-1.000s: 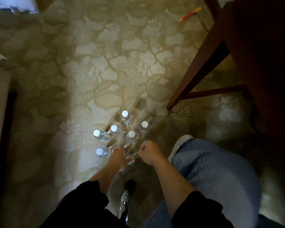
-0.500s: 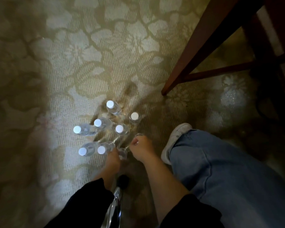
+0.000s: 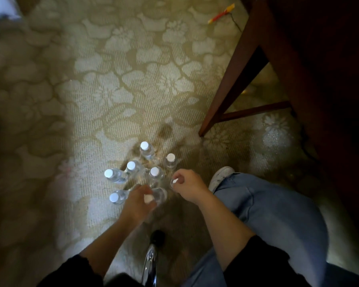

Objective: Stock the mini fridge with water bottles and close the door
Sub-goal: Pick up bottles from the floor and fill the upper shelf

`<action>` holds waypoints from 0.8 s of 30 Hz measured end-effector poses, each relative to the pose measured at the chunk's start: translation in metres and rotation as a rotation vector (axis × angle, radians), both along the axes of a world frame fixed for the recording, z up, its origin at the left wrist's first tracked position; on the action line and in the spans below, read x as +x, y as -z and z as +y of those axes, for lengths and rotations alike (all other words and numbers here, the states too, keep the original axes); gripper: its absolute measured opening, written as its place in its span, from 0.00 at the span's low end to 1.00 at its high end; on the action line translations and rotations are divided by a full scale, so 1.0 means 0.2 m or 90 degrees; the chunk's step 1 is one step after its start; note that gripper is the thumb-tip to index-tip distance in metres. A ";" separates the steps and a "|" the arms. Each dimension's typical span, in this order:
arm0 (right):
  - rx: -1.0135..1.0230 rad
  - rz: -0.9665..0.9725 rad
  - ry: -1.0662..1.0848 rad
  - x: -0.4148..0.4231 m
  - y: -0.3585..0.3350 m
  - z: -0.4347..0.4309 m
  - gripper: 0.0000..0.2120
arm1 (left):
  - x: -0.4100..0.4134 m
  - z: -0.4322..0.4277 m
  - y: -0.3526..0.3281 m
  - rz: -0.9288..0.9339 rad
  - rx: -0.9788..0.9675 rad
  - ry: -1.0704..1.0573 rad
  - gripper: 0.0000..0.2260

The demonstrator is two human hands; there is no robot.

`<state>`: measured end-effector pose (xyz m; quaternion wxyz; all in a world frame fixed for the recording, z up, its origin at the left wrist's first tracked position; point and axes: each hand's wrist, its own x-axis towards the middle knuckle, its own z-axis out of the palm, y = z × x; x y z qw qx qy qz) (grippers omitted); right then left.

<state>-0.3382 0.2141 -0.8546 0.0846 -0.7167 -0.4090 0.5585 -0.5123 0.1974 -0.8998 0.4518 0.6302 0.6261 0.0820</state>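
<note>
Several clear water bottles with white caps stand in a cluster on the patterned carpet; the farthest one (image 3: 146,151) is at the back, another (image 3: 114,176) at the left. My left hand (image 3: 137,200) is closed around the top of a near bottle (image 3: 159,195), whose white cap shows by the fingers. My right hand (image 3: 188,186) grips the neck of another bottle (image 3: 174,181) at the cluster's right edge. The mini fridge is not in view.
A dark wooden table leg (image 3: 232,79) slants down at the right, with a crossbar behind it. My bent knee in blue jeans (image 3: 267,214) and a white shoe (image 3: 221,176) lie right of the bottles. A chrome chair leg (image 3: 150,264) is near the bottom. A red-yellow object (image 3: 221,14) lies far away.
Both hands have closed on bottle tops and the two caps now show beside the fingers. The camera has tilted, so the cluster sits lower in view.
</note>
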 end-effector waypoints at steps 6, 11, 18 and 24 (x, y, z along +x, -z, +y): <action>0.056 0.047 -0.012 0.01 -0.27 -0.14 0.18 | 0.03 0.03 -0.51 -0.051 0.170 0.093 0.03; 0.186 0.090 -0.062 0.02 -0.56 -0.26 0.33 | 0.11 0.00 -0.95 -0.070 0.307 0.194 0.08; 0.433 0.043 -0.024 0.10 -1.05 -0.45 0.33 | 0.20 -0.08 -1.56 -0.153 0.469 0.312 0.08; 0.619 0.005 0.101 0.17 -1.40 -0.65 0.25 | 0.33 -0.16 -1.97 -0.268 0.533 0.369 0.10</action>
